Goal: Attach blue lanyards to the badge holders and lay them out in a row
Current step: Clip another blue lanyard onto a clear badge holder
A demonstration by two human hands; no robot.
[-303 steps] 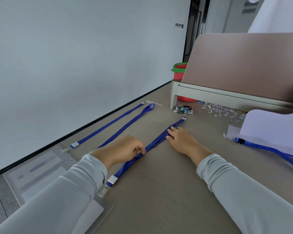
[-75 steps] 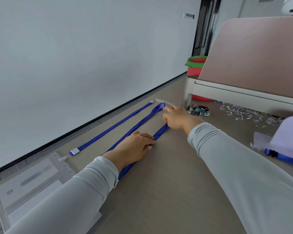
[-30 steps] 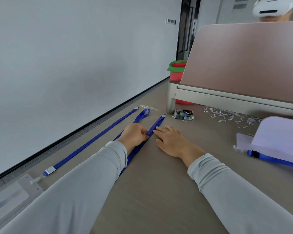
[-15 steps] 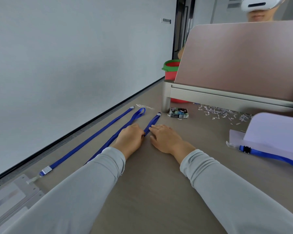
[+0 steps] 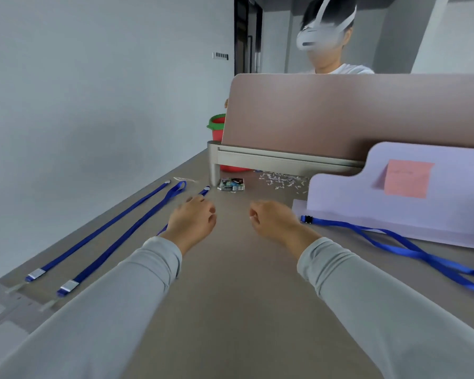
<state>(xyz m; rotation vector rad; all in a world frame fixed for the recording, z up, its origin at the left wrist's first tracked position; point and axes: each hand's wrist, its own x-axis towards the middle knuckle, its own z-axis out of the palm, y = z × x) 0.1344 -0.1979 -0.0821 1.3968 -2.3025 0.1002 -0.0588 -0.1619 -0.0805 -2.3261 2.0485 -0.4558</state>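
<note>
From the head view, both arms in pale grey sleeves reach forward side by side over the desk (image 5: 244, 296), wrists straight, the backs of the hands up. The left hand (image 5: 192, 221) has its fingers (image 5: 196, 198) loosely curled with the forefinger a little further out; they hold nothing. The right hand (image 5: 272, 221) is apart from it, its fingers tucked loosely toward the palm, also holding nothing. Just past the left fingertips lies the far tip of a third lanyard (image 5: 205, 190), most of which is hidden under that hand and sleeve. Left of the left fingers, the first lanyard (image 5: 101, 231) and second lanyard (image 5: 126, 236) lie straight and nearly parallel, their metal clips nearest the person and touching clear badge holders (image 5: 3, 307) at the desk's near left corner. Right of the right fingers, a loose lanyard (image 5: 381, 233) trails from beside a lilac file stand (image 5: 367, 203). Beyond the fingers sit a small box (image 5: 231, 185) and paper scraps (image 5: 282, 180).
</note>
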